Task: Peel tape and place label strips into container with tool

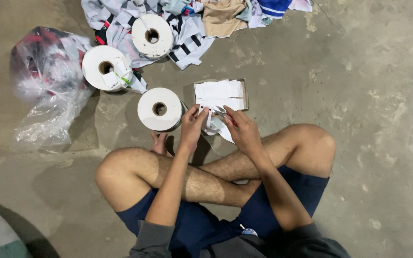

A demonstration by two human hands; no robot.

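Your left hand point(192, 125) pinches a white strip point(209, 119) taut while your right hand point(241, 130), closed on small scissors point(221, 111), seems mid-cut; the next snip calls for a steady strip. Beyond, a shallow box point(245, 95) holds cut labels point(218, 91); a roll point(159, 109) sits beside it, clothes point(187, 28) farther off.

Garment workshop: bare concrete floor point(369, 95), label-tape rolls point(159, 109), clothes pile point(187, 28).
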